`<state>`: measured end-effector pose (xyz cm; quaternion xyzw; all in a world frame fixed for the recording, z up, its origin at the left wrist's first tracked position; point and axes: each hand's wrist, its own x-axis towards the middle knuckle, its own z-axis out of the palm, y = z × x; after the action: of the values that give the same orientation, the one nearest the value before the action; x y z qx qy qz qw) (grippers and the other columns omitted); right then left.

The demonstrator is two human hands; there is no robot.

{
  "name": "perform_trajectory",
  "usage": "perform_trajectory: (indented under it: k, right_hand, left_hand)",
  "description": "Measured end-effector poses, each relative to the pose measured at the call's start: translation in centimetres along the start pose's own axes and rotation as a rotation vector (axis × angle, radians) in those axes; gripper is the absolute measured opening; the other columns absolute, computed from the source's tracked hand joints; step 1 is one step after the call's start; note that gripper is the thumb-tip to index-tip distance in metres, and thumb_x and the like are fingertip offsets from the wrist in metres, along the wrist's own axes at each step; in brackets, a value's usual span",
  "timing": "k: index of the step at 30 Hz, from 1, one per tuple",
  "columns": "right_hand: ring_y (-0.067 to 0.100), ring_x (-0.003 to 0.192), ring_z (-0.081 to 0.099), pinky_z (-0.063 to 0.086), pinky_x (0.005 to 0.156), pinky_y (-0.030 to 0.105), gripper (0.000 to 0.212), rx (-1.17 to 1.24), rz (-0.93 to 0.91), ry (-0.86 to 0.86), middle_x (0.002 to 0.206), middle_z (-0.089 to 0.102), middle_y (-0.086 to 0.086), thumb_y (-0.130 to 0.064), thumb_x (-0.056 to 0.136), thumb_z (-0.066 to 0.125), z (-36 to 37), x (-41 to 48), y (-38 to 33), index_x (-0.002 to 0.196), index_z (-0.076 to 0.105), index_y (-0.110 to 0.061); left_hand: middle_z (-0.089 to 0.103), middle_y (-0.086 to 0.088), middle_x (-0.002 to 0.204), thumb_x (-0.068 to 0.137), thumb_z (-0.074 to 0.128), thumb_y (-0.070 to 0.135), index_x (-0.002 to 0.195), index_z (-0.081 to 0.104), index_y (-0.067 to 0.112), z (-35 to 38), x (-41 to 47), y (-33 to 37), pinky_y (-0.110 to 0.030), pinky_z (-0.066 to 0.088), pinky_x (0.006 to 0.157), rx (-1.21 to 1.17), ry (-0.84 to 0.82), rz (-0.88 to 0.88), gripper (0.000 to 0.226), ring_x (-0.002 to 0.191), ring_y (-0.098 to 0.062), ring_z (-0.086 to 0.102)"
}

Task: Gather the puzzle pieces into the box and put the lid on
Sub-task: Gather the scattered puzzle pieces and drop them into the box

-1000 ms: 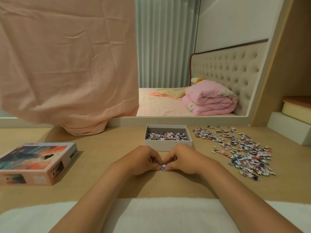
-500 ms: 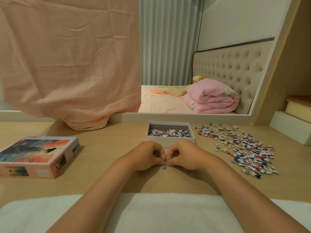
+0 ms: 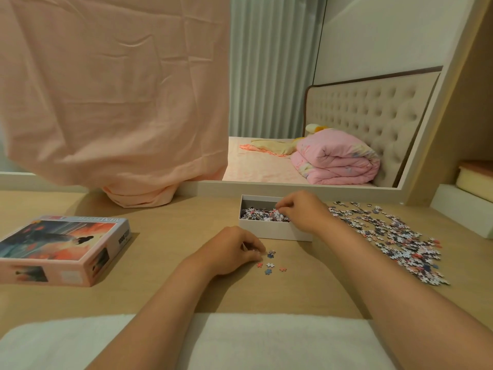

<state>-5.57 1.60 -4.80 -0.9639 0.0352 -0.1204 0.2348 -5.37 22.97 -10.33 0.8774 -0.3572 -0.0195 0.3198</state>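
An open white box stands mid-table with several puzzle pieces inside. My right hand hovers over its right half, fingertips pinched together above the pieces, apparently on a few of them. In front of the box, my left hand rests on the table with curled fingers that pinch small pieces at their tips. Several loose pieces lie just right of those fingertips. A wide scatter of pieces covers the table to the right. The printed lid lies flat at the left.
A pink cloth hangs over the mirror behind the table and bunches on the tabletop left of the box. A white ledge sits at the far right. A white towel lies along the near edge.
My hands were pinching one small cluster together in front of the box. The right hand has since moved up over the box, and several pieces now lie loose by the left hand.
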Motion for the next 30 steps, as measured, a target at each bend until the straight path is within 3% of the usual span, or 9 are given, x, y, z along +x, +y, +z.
perform_trajectory:
  k: [3, 6, 8, 11, 13, 18, 23, 27, 30]
  right_hand:
    - [0.010, 0.086, 0.065, 0.056, 0.084, 0.038, 0.007, 0.053, -0.008, 0.073, 0.086, 0.072, -0.012, -0.024, 0.086, 0.074, 0.1, -0.4, 0.0, 0.083, 0.076, -0.030]
    - [0.005, 0.081, 0.063, 0.055, 0.080, 0.033, 0.007, 0.085, -0.100, 0.110, 0.080, 0.069, -0.015, -0.027, 0.082, 0.076, 0.0, -1.5, -0.5, 0.080, 0.074, -0.033]
    - [0.000, 0.081, 0.063, 0.053, 0.078, 0.027, 0.006, 0.059, -0.180, -0.047, 0.083, 0.070, -0.016, -0.029, 0.083, 0.075, -0.2, -2.7, -0.9, 0.088, 0.077, -0.033]
    - [0.002, 0.088, 0.065, 0.052, 0.085, 0.025, 0.025, -0.076, -0.187, -0.363, 0.096, 0.073, -0.013, -0.033, 0.085, 0.075, 0.3, -4.5, -0.8, 0.110, 0.075, -0.031]
    - [0.007, 0.093, 0.065, 0.050, 0.087, 0.026, 0.031, -0.128, -0.192, -0.391, 0.103, 0.073, -0.010, -0.034, 0.086, 0.075, 1.1, -5.0, -0.3, 0.117, 0.073, -0.030]
    - [-0.002, 0.072, 0.060, 0.041, 0.062, 0.012, 0.007, 0.005, -0.172, -0.282, 0.084, 0.072, -0.011, -0.027, 0.082, 0.080, 1.6, -5.4, 0.2, 0.088, 0.079, -0.026]
    - [-0.006, 0.056, 0.056, 0.043, 0.057, 0.011, 0.009, 0.095, -0.139, -0.284, 0.073, 0.071, -0.009, -0.021, 0.079, 0.083, 1.1, -5.7, 0.7, 0.077, 0.075, -0.024]
    - [-0.003, 0.057, 0.059, 0.044, 0.058, 0.013, 0.024, 0.220, -0.104, -0.316, 0.071, 0.069, -0.009, -0.014, 0.075, 0.085, 0.0, -6.2, 1.3, 0.095, 0.076, -0.023]
    - [-0.001, 0.073, 0.063, 0.043, 0.064, 0.010, 0.029, 0.072, -0.149, -0.434, 0.083, 0.073, -0.013, -0.027, 0.077, 0.084, -0.2, -6.6, 1.2, 0.106, 0.077, -0.028]
  left_hand:
    - [0.072, 0.014, 0.088, 0.086, 0.073, 0.030, 0.094, 0.078, 0.027, -0.1, 0.0, 0.3, -0.016, 0.048, 0.073, -0.006, 0.008, 0.015, 0.010, 0.079, -0.001, 0.062]
    - [0.072, 0.015, 0.085, 0.085, 0.073, 0.030, 0.092, 0.078, 0.027, -0.2, -0.2, 0.5, -0.017, 0.048, 0.073, -0.014, 0.000, 0.021, 0.009, 0.078, 0.001, 0.062]
    - [0.072, 0.014, 0.087, 0.084, 0.075, 0.033, 0.097, 0.078, 0.029, -0.3, -0.2, 0.5, -0.014, 0.046, 0.072, -0.004, -0.025, 0.028, 0.013, 0.079, 0.001, 0.061]
    - [0.072, 0.009, 0.090, 0.083, 0.076, 0.034, 0.103, 0.078, 0.031, -0.4, -0.2, 0.6, -0.013, 0.044, 0.071, 0.057, -0.070, 0.046, 0.020, 0.079, -0.003, 0.060]
    - [0.068, 0.011, 0.084, 0.083, 0.076, 0.031, 0.102, 0.078, 0.030, -0.5, -0.2, 0.9, -0.014, 0.044, 0.070, 0.085, -0.081, 0.060, 0.019, 0.077, -0.003, 0.059]
    - [0.069, 0.009, 0.083, 0.081, 0.078, 0.028, 0.092, 0.079, 0.031, -0.3, -0.4, 1.1, -0.011, 0.041, 0.064, 0.053, -0.074, 0.062, 0.011, 0.072, -0.002, 0.056]
    - [0.070, 0.012, 0.080, 0.080, 0.078, 0.029, 0.079, 0.072, 0.034, -0.4, -0.6, 1.0, -0.017, 0.046, 0.067, -0.001, -0.077, 0.034, 0.009, 0.070, -0.001, 0.057]
    - [0.063, 0.025, 0.066, 0.083, 0.077, 0.023, 0.082, 0.071, 0.027, -0.5, -0.5, 1.4, -0.012, 0.039, 0.062, -0.032, -0.058, 0.029, 0.007, 0.063, 0.004, 0.053]
    - [0.069, 0.014, 0.078, 0.083, 0.077, 0.026, 0.095, 0.075, 0.031, -0.3, -0.5, 1.7, -0.021, 0.047, 0.068, -0.047, -0.095, 0.054, 0.013, 0.070, -0.007, 0.059]
